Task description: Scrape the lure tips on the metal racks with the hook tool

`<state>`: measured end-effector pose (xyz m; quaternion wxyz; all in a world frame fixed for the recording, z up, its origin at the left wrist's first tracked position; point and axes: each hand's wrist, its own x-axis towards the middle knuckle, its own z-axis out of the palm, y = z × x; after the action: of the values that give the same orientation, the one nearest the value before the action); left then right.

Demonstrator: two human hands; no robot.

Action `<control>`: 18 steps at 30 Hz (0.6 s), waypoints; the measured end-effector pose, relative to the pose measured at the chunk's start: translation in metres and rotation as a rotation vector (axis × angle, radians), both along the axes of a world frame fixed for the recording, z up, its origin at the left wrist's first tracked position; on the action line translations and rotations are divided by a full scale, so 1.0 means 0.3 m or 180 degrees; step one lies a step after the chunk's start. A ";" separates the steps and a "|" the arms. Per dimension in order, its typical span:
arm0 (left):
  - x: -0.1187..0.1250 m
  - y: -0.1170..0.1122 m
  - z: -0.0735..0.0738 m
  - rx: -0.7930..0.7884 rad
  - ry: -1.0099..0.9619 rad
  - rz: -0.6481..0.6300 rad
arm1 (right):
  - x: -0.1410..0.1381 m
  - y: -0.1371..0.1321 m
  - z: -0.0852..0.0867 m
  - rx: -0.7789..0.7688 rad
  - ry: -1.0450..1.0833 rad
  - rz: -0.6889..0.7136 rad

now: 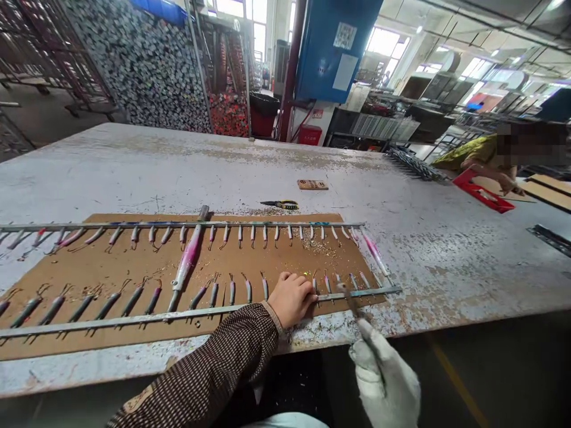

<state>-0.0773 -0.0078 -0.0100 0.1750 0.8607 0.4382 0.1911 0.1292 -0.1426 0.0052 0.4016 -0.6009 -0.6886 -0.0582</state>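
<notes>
My left hand (292, 297) is bare, with a brown checked sleeve. Its fingers are curled down on the near metal rail (134, 319), pressing on small painted lures that hang from it. My right hand (386, 380) wears a white glove and is closed on a thin tool (354, 306), whose tip points at the lures just right of my left hand. A second rail (178, 225) with several pink and blue lures lies farther back. Both rails rest on a brown cardboard sheet (111, 264). One longer pink lure (188, 255) lies across the sheet between the rails.
Yellow-handled pliers (281, 204) and a small wooden block (313, 185) lie on the worn white table (446, 249) beyond the sheet. At the far right another person (486, 157) in a yellow top works at a red tray (479, 193). Racks and blue machinery stand behind.
</notes>
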 end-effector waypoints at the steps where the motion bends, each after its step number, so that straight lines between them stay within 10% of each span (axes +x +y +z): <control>1: 0.000 0.000 0.000 -0.0006 0.0000 0.0009 | 0.000 -0.001 -0.002 0.0047 0.0014 -0.0023; 14: 0.000 0.005 -0.017 -0.0001 0.0030 -0.0002 | 0.002 -0.002 -0.033 -0.0550 -0.0102 0.0187; 18: 0.000 0.006 -0.022 0.0052 0.0038 -0.0014 | 0.000 0.000 -0.014 0.0016 0.0197 0.0059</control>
<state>-0.0773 -0.0061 -0.0165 0.1658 0.8642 0.4357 0.1892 0.1292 -0.1425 0.0011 0.4249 -0.5949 -0.6813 -0.0376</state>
